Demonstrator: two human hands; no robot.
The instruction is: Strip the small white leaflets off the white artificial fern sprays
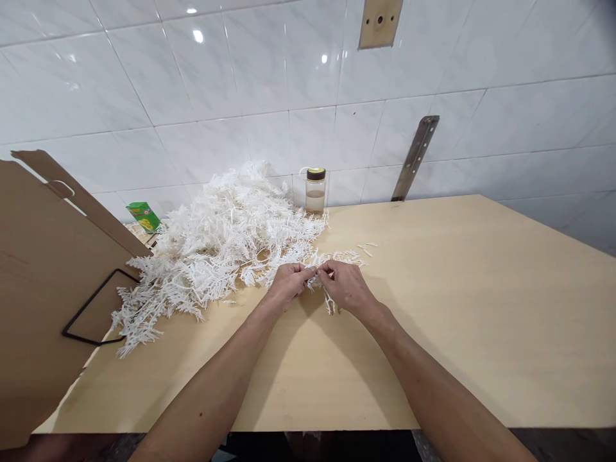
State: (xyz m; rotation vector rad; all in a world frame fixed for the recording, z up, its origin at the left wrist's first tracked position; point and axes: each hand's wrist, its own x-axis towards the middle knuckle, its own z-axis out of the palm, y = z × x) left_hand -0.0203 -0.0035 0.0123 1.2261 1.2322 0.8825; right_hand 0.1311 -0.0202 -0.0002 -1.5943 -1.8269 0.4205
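Note:
Close together over the middle of the table, my left hand (289, 282) and my right hand (344, 282) both pinch a white branching sprig (330, 303). Fingertips of the two hands nearly meet on its stem. Parts of the sprig stick out beyond and below the right fingers; the rest is covered by my hands. Just left of and behind them rises a big heap of white artificial sprigs (226, 224), its right edge close to my left hand. A few small loose white pieces (366, 249) lie beyond my right hand.
A bottle (315, 192) with a dark lid stands behind the heap against the tiled wall. At left are a cardboard box (58, 276), a black wire frame (79, 316) and a green carton (143, 217). A metal bracket (416, 157) leans on the wall beyond the wooden table (481, 308).

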